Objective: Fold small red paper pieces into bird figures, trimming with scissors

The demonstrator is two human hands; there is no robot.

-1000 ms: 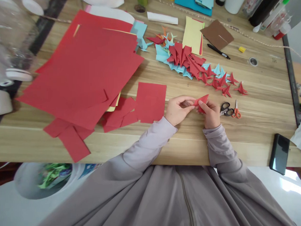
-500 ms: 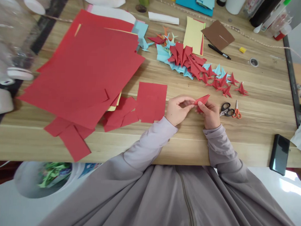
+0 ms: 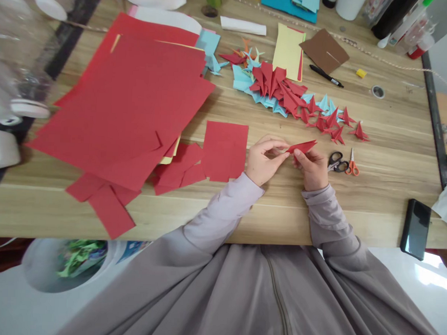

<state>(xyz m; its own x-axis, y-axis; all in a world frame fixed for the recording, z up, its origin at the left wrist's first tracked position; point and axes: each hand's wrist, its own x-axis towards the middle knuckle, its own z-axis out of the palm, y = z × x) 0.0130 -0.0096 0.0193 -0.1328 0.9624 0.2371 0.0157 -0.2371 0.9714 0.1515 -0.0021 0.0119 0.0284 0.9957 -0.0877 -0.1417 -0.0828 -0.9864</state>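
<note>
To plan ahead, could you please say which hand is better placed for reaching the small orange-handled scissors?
Probably the right hand, nearer the orange-handled scissors than the left hand, though both hold folded red paper.

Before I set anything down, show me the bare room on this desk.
The desk is bare between the orange scissors and the phone, with a smaller patch between the sleeves. It is crowded at left under the red sheets and beyond the left hand and right hand, among the folded paper pieces.
</note>
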